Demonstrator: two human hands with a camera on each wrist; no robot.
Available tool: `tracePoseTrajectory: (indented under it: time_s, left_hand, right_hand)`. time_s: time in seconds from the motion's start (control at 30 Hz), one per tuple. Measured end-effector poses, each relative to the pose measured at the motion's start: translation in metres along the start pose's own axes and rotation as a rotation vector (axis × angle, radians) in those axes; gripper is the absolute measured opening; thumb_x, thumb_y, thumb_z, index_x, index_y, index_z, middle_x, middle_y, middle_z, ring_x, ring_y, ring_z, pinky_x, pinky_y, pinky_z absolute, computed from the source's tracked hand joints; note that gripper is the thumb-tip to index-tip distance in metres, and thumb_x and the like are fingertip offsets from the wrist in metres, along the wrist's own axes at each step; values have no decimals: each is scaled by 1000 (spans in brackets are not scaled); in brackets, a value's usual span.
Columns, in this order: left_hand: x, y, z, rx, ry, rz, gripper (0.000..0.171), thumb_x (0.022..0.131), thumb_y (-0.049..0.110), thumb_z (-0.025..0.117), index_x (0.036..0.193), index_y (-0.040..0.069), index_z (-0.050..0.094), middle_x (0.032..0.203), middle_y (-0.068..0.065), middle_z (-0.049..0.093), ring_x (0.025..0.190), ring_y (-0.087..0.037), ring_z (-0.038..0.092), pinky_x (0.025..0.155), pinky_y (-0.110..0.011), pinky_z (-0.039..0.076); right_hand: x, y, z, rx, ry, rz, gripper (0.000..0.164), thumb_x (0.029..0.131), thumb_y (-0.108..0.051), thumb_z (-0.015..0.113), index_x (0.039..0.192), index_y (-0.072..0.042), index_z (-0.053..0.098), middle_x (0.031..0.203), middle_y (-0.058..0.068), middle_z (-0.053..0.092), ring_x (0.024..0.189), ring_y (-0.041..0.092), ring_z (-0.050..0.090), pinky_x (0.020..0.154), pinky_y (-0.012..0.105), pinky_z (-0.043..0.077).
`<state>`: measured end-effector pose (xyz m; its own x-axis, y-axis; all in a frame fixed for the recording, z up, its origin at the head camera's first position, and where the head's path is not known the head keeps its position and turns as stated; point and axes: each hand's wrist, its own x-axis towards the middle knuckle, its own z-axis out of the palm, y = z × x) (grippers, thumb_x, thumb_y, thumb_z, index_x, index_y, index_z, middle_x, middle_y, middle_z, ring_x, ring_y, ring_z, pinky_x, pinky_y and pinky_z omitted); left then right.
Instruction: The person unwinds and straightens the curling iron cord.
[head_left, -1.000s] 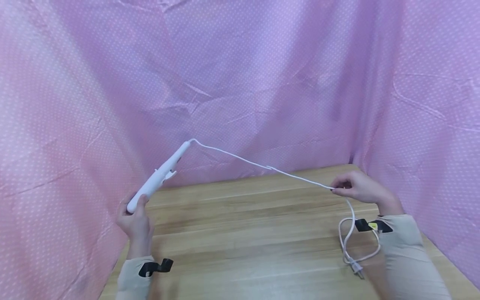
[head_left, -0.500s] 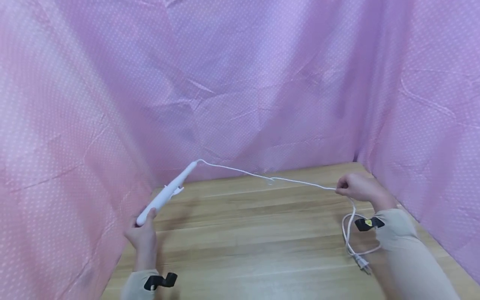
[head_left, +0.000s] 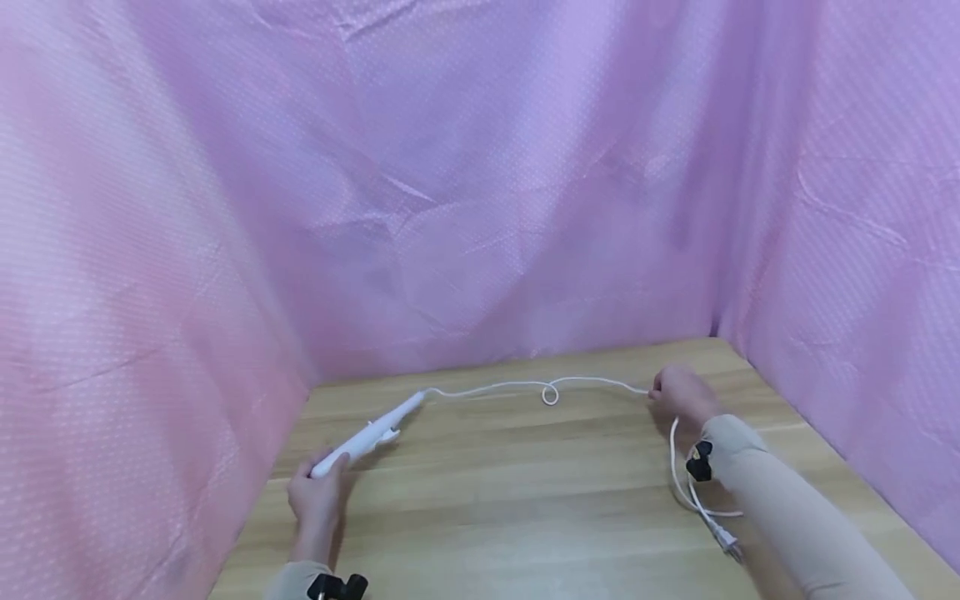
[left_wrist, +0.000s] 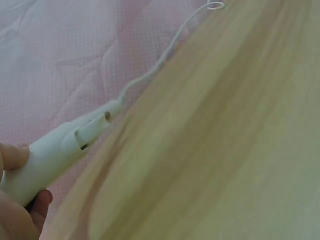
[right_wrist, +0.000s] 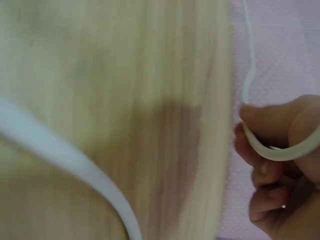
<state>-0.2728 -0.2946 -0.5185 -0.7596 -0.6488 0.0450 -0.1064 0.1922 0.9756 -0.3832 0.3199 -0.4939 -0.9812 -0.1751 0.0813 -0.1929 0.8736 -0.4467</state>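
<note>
My left hand (head_left: 313,502) grips the thick end of a white curling iron (head_left: 369,437), which slants low over the table with its narrow end pointing away and right. A small lever sticks out from its side; in the left wrist view, thumb and fingers wrap the body of the curling iron (left_wrist: 47,160). From its tip a white cord (head_left: 600,380) runs right, with one small loop midway. My right hand (head_left: 686,395) pinches this cord between thumb and fingertips. In the right wrist view the cord (right_wrist: 287,153) curves back across the palm.
Behind the right hand, the cord's slack hangs in a loose bend down to a two-prong plug (head_left: 726,542) near the right sleeve. Pink dotted cloth (head_left: 480,208) walls off the back and both sides of the wooden table (head_left: 517,500).
Both hands have lowered toward the table, the left also moving right with the curling iron. The cord has gone from taut to slack, and a small loop has formed in its middle.
</note>
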Motion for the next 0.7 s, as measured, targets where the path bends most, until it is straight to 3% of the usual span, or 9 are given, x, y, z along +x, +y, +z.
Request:
tracePoseTrajectory:
  time_s: [0.1,0.3,0.43,0.57,0.67,0.7]
  left_hand:
    - [-2,-10,0,44,-17,9,44,82,17,78,119,-2,64,124,-22,59,112,-29,51,80,-15,41]
    - [-1,-19,-1,164,-88,44,40,83,17,76,116,-3,63,120,-26,61,111,-34,53,97,-42,40]
    - [2,-16,-2,283,-112,89,39,82,21,76,111,-4,65,113,-28,64,104,-36,57,92,-45,41]
    - [3,-8,-7,417,-184,129,40,82,23,75,109,-4,64,109,-28,66,98,-38,61,81,-42,43]
    - [5,-1,-9,522,-255,162,43,83,28,73,110,-4,62,109,-29,66,96,-38,62,77,-40,44]
    - [5,3,-9,559,-267,174,46,84,31,72,112,-4,62,112,-29,64,98,-40,61,79,-43,46]
  right_hand:
    - [2,5,9,13,-51,6,16,81,-15,66,65,-11,64,61,-1,58,56,18,53,50,32,45]
    - [3,16,15,-65,-24,-18,21,79,-22,71,63,-13,61,59,-3,54,55,15,49,51,29,40]
    - [3,25,14,-45,-30,-7,29,80,-26,73,59,-14,56,55,-5,50,53,13,46,49,28,37]
    - [3,33,14,58,-55,18,39,83,-29,74,55,-16,50,50,-8,42,48,11,41,46,26,34]
    - [0,28,3,154,-102,78,34,89,-32,70,66,-9,59,59,-2,53,55,15,49,50,29,42]
    - [0,23,-4,139,-103,72,35,91,-34,68,72,-5,61,64,2,57,58,17,52,53,31,44]
